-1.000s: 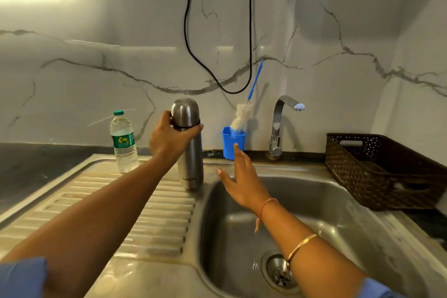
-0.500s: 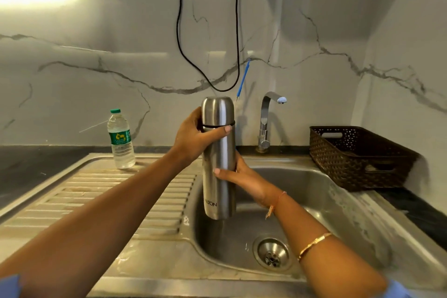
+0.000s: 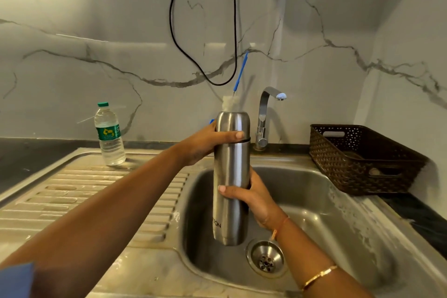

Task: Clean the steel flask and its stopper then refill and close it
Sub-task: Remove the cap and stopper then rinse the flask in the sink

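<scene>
- The flask [image 3: 231, 176] is upright over the sink [image 3: 338, 201], above and just left of the drain [image 3: 264, 257].
- The left hand [image 3: 205, 143] grips its top, the right hand [image 3: 254, 198] its middle.
- The drainboard [image 3: 72, 196] lies left of the sink, with the bottle [image 3: 110, 135] at its back edge.
- The tap [image 3: 264, 116] is behind the sink, the brush [image 3: 239, 75] behind the flask.
- The basket [image 3: 362, 159] is right of the sink.

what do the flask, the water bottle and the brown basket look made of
The flask: brushed stainless steel by its look, satin grey with soft streaked highlights. The water bottle: clear plastic, see-through, green cap and label. The basket: dark brown, probably moulded plastic in a woven pattern with punched holes; could be wicker.
</scene>
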The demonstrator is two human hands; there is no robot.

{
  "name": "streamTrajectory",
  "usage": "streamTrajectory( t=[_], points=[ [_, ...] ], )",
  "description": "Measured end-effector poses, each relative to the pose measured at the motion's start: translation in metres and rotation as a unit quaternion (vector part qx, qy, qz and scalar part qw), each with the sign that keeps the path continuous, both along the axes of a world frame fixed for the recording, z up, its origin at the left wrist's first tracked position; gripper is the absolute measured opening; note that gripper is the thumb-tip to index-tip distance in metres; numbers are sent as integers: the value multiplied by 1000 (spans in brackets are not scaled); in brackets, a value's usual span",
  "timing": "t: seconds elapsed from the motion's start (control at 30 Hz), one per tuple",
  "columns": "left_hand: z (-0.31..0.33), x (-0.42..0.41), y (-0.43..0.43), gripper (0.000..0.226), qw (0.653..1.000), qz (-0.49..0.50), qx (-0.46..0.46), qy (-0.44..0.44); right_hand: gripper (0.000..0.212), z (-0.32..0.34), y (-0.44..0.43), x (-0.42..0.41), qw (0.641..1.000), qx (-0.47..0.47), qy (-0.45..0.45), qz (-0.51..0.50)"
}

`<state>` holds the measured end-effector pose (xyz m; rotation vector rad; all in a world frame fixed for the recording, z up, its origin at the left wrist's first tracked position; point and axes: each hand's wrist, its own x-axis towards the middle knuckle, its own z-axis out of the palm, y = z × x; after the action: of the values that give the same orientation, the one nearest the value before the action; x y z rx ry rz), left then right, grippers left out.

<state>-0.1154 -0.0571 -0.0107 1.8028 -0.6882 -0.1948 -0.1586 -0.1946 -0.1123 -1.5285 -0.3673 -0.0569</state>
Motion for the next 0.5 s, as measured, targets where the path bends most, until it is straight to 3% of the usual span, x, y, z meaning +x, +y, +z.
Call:
streamTrajectory(
  t=[0.17,0.3,0.5],
  points=[
    [3,12,-3,79,999,-11,-26,46,77,-4,4,6,998,-1,-28,-56],
    [-11,14,-8,60,996,2,-70,61,68,-9,0,9,996,-14,-23,-81],
    [-22,13,-17,86,990,65,-100,73,61,-13,0,9,993,-13,-14,-117]
  ],
)
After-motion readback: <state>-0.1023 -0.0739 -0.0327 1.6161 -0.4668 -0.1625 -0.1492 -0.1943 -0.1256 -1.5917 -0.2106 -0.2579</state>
